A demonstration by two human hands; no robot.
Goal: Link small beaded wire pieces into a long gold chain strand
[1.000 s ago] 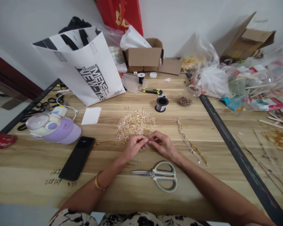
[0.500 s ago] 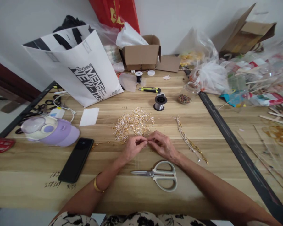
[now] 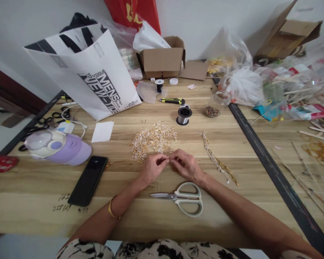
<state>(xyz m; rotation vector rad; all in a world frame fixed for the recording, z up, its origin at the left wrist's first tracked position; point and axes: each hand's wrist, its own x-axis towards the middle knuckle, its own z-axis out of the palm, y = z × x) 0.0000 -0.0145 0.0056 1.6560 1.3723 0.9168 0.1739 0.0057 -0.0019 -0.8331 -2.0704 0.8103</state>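
Left hand (image 3: pixel 152 168) and right hand (image 3: pixel 185 166) have their fingertips together at the near edge of the gold-and-clear pile (image 3: pixel 153 139) on the worktop (image 3: pixel 143 223). Each grip is pinched closed; any item held is too small to identify. Scissors (image 3: pixel 174 196) lie nearer the body.

Just below the frame's centre, the left hand (image 3: pixel 153 168) and right hand (image 3: pixel 187 166) pinch fingertips close together beside a gold-and-clear pile of small pieces (image 3: pixel 152 138); scissors (image 3: pixel 174 196) lie lower, a phone (image 3: pixel 88 181) lower left.
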